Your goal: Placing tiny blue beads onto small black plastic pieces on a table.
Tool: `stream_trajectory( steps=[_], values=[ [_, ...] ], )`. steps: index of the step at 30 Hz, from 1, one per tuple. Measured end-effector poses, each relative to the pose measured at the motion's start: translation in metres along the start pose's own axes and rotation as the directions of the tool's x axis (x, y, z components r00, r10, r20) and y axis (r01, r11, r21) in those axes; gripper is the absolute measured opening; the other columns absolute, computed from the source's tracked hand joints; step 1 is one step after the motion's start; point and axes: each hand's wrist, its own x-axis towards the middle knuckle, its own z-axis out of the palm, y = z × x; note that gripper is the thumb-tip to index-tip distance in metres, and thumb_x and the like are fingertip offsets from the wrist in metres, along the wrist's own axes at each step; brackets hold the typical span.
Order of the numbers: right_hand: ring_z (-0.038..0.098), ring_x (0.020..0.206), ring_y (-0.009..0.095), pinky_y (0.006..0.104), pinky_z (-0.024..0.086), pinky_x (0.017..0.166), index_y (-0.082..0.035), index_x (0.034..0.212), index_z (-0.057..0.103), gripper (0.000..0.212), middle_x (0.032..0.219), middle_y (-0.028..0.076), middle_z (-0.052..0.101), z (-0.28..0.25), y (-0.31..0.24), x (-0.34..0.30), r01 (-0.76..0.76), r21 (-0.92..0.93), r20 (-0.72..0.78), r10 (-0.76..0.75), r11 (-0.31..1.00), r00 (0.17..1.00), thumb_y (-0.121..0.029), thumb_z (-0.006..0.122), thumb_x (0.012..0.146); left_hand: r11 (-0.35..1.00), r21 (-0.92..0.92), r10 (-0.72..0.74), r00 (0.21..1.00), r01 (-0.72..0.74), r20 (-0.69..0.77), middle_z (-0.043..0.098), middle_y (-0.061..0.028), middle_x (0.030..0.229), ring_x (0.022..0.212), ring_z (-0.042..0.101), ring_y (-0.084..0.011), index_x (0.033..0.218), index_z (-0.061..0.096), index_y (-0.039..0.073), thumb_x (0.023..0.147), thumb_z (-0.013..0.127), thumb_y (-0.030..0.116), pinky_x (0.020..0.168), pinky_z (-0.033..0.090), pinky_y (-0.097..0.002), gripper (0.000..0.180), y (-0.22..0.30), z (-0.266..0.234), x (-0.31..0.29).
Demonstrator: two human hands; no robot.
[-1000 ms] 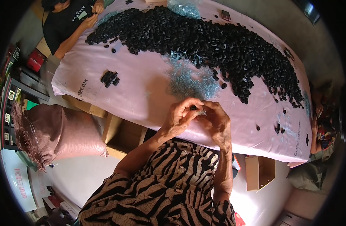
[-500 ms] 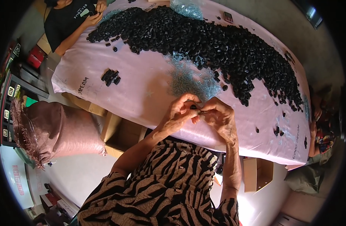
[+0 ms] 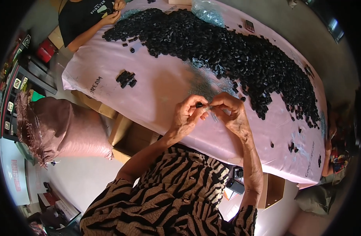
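My left hand [image 3: 188, 115] is closed over the near side of a pink-covered table [image 3: 149, 92], pinching a small black cylindrical piece [image 3: 199, 105] between thumb and fingers. Right beside it, my right hand [image 3: 232, 115] is closed too, its thumb and forefinger meeting at the left fingertips. What the right fingers pinch is too small to make out. Just beyond the hands lies a spread of tiny shiny bluish pieces [image 3: 202, 84]. Behind that, a long heap of black cylindrical pieces [image 3: 227, 49] curves across the table.
A small black cluster [image 3: 126, 78] lies to the left. At the far side are a clear bag [image 3: 208, 12] and a phone-like device [image 3: 249, 26]. Another person [image 3: 84, 23] works at far left. A pinkish sack [image 3: 66, 128] and cardboard boxes [image 3: 135, 135] stand beside the table.
The view has shifted, so the table appears farther right. My fingertips have come together a little farther from my body, and the black piece shows more clearly in my left hand.
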Motion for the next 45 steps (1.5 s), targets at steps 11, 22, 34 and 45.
stream_trajectory(
  steps=[11,22,34,45],
  values=[
    [0.061,0.075,0.014,0.0263,0.049,0.058,-0.002,0.104,0.065,0.037,0.085,0.005,0.061,-0.015,0.000,0.006,0.092,-0.237,0.032,-0.087,0.967,0.996,0.017,0.057,0.073,0.984,-0.021,-0.175,0.983,0.176,0.060,0.065,-0.0093,0.092,0.070,0.064,-0.0121,0.102,0.057,-0.001,0.090,0.058,-0.001,0.058,0.054,-0.0224,0.013,0.020,0.001,0.019],
    [0.064,0.073,0.012,0.0235,0.057,0.066,0.003,0.104,0.066,0.029,0.087,0.007,0.063,-0.020,0.011,-0.003,0.001,0.011,-0.191,0.001,1.000,0.982,0.011,0.067,0.076,0.896,0.253,-0.412,0.896,0.365,0.165,0.050,0.0041,0.069,0.058,0.043,-0.0028,0.097,0.064,-0.001,0.092,0.061,0.020,0.047,0.035,-0.0198,0.022,0.033,0.007,0.064],
    [0.064,0.073,0.014,0.0250,0.057,0.062,0.002,0.101,0.066,0.029,0.084,0.008,0.062,-0.010,0.004,-0.004,0.125,-0.278,-0.191,-0.182,0.952,0.964,0.011,0.069,0.074,0.911,0.353,-0.273,0.954,0.214,0.125,0.051,0.0040,0.068,0.059,0.043,-0.0042,0.097,0.068,0.004,0.081,0.074,0.022,0.049,0.034,-0.0217,0.024,0.030,0.010,0.053],
    [0.065,0.076,0.016,0.0258,0.056,0.063,0.002,0.099,0.065,0.029,0.087,0.009,0.064,-0.008,0.006,-0.006,0.149,-0.335,-0.178,-0.218,0.930,0.960,0.011,0.069,0.072,0.933,0.343,-0.168,0.976,0.112,0.137,0.049,0.0034,0.067,0.061,0.043,-0.0048,0.101,0.064,0.005,0.084,0.068,0.018,0.052,0.036,-0.0226,0.022,0.027,0.007,0.048]
  ],
)
